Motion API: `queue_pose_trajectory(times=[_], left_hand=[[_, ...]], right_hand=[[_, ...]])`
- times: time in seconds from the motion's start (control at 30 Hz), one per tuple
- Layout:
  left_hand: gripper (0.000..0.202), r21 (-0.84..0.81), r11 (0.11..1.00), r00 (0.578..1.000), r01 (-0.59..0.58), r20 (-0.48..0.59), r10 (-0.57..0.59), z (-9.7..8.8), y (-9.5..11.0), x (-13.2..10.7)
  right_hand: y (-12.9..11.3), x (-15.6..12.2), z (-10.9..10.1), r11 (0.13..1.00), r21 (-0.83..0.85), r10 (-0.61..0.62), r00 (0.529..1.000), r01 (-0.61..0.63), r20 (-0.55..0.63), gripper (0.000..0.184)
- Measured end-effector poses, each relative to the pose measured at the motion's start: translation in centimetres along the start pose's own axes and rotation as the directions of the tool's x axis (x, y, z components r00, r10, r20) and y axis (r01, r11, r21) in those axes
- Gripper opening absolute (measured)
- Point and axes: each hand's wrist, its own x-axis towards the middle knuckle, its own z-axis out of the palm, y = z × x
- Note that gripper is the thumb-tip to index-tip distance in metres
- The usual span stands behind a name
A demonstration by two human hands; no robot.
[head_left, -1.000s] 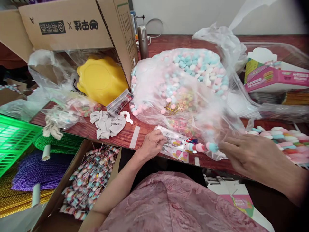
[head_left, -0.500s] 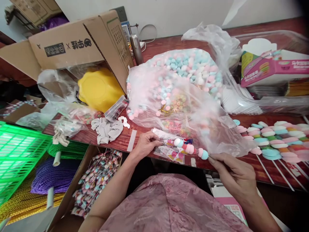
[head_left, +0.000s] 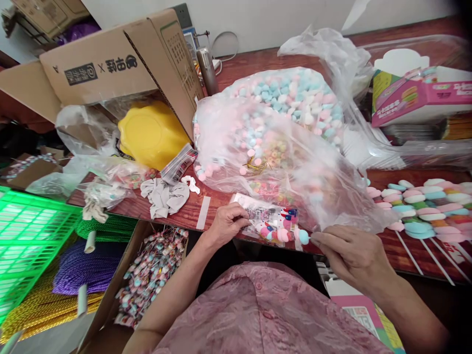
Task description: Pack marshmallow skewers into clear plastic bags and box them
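Note:
My left hand (head_left: 229,220) pinches the left end of a clear printed plastic bag (head_left: 275,211) at the table's front edge. From the right, my right hand (head_left: 348,250) grips the end of a marshmallow skewer (head_left: 282,236) with thumb and forefinger. Pink, white and blue pieces run along it, the blue one nearest my right fingers. The skewer's left part lies at the bag; whether it is inside or on top, I cannot tell. Behind both hands spreads a big clear bag of loose marshmallows (head_left: 283,98).
Finished-looking marshmallow skewers (head_left: 420,211) lie in a row on the right. A cardboard box (head_left: 96,64) with a yellow tub (head_left: 153,135) stands back left. Below it are a grey cloth (head_left: 164,196), a carton of wrapped skewers (head_left: 155,270) and a green basket (head_left: 35,241).
My right hand has moved slightly left with the skewer, bringing it lower and closer to my left hand. The printed bag now lies flatter beneath or around it.

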Motion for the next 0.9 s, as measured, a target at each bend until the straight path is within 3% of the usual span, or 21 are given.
queue_pose_trajectory(times=[0.13, 0.3, 0.43, 0.5, 0.6, 0.73, 0.9], left_hand=[[0.011, 0.084, 0.994, 0.997, -0.071, 0.021, 0.07, 0.2, 0.4, -0.2], [0.008, 0.416, 0.888, 0.975, -0.195, -0.019, 0.223, -0.9, 1.7, -0.1], [0.009, 0.345, 0.9, 0.961, -0.267, 0.17, 0.22, -2.1, 2.6, 0.1], [0.012, 0.253, 0.943, 0.956, -0.217, 0.248, 0.154, -2.5, 3.1, 0.1], [0.009, 0.169, 0.983, 0.961, -0.076, 0.274, 0.027, -2.9, 3.9, 0.0], [0.049, 0.084, 0.996, 0.938, 0.043, 0.34, -0.069, -2.8, 5.2, -0.2], [0.042, 0.172, 0.977, 0.88, 0.127, 0.434, -0.191, -1.7, 6.3, -0.4]], right_hand=[[-0.2, 0.7, 0.6, 0.998, 0.024, 0.054, 0.993, -0.051, -0.108, 0.016], [-0.7, 1.0, 1.1, 1.0, 0.014, -0.007, 0.994, 0.009, -0.111, 0.02], [-0.4, 1.5, 0.7, 0.996, -0.032, -0.09, 0.994, 0.088, -0.066, 0.02], [-0.1, 1.9, 0.4, 0.991, -0.062, -0.123, 0.991, 0.119, -0.053, 0.022], [0.2, 2.5, 0.0, 0.987, -0.068, -0.152, 0.986, 0.147, -0.069, 0.026], [0.0, 3.3, -0.1, 0.98, -0.032, -0.199, 0.975, 0.197, -0.094, 0.03], [-1.0, 4.6, 0.2, 0.957, -0.037, -0.29, 0.953, 0.288, -0.091, 0.031]])
